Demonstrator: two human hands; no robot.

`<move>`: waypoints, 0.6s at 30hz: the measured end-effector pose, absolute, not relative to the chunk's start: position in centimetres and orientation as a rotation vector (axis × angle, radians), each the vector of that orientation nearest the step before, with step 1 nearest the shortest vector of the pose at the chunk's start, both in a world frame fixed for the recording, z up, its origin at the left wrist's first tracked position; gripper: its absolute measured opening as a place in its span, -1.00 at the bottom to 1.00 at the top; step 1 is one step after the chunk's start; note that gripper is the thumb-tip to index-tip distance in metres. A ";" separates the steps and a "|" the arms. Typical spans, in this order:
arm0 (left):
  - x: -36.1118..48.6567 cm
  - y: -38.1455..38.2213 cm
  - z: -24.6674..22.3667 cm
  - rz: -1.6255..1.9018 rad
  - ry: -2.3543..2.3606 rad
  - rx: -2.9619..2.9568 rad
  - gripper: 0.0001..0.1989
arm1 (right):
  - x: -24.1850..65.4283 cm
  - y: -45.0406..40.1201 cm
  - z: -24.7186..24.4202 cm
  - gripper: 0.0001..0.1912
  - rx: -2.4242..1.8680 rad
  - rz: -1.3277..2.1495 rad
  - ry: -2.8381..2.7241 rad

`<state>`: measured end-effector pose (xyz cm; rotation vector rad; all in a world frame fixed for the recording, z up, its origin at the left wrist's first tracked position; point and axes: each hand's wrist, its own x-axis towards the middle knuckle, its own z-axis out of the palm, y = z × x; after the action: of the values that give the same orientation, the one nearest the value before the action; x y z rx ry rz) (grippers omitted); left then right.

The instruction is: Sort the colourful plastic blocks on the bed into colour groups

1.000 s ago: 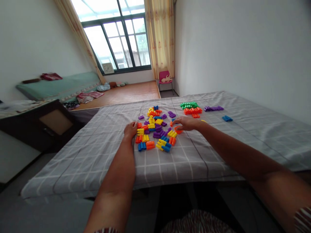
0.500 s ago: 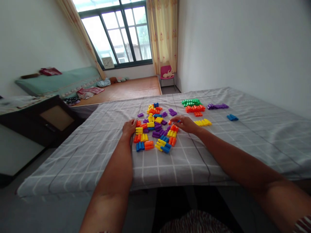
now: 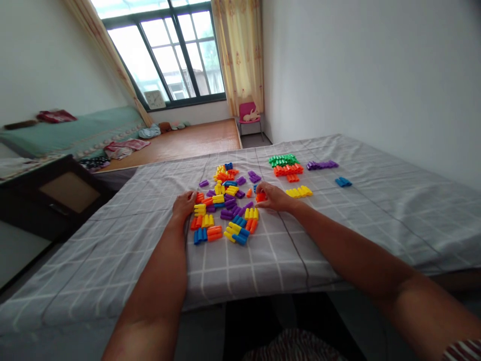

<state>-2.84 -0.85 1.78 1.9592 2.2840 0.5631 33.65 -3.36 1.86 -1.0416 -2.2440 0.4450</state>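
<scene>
A pile of colourful plastic blocks, each made of small joined tubes, lies on the bed-like surface. My right hand [image 3: 274, 197] is at the pile's right edge, its thumb and fingers closed on an orange block [image 3: 260, 197]. Just left of those fingers lies a small orange piece [image 3: 249, 192]. My left hand [image 3: 184, 203] rests at the pile's left edge, fingers loosely bent and touching or nearly touching an orange block [image 3: 199, 197]. Purple blocks [image 3: 227, 214] fill the middle. Nearer me are a blue block [image 3: 200, 236] and a yellow block [image 3: 251, 213].
Sorted to the right are green blocks [image 3: 282, 160], orange blocks [image 3: 288, 170], yellow blocks [image 3: 299, 192], purple blocks [image 3: 322, 165] and a blue block [image 3: 343, 182]. A grey checked cloth [image 3: 240, 273] covers the surface. A dark cabinet [image 3: 56, 193] stands at left.
My right hand has come down onto an orange block at the pile's right edge, lifting it from beside the yellow one. My left hand stays at the left edge. The view has shifted right.
</scene>
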 end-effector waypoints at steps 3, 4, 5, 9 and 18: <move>-2.8 -1.0 1.7 0.595 2.281 1.954 -0.57 | 33.4 -3.5 1.9 -0.54 -1.175 0.473 -2.119; -2.8 -1.0 1.6 0.601 2.279 1.956 -0.57 | 33.4 -3.6 1.9 -0.54 -1.199 0.529 -2.084; -2.8 -1.0 1.6 0.601 2.276 1.956 -0.57 | 33.4 -3.6 2.0 -0.56 -1.208 0.594 -2.059; -2.8 -1.0 1.5 0.596 2.271 1.954 -0.56 | 33.4 -3.7 2.0 -0.59 -1.127 0.786 -2.070; -3.1 -0.7 1.1 0.626 2.243 1.962 -0.57 | 32.8 -5.3 3.2 -0.78 -0.783 0.575 -2.310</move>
<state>-3.12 -0.72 1.08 1.9621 2.2428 0.6265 32.76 -5.33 3.16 -0.7829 -2.3102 0.5748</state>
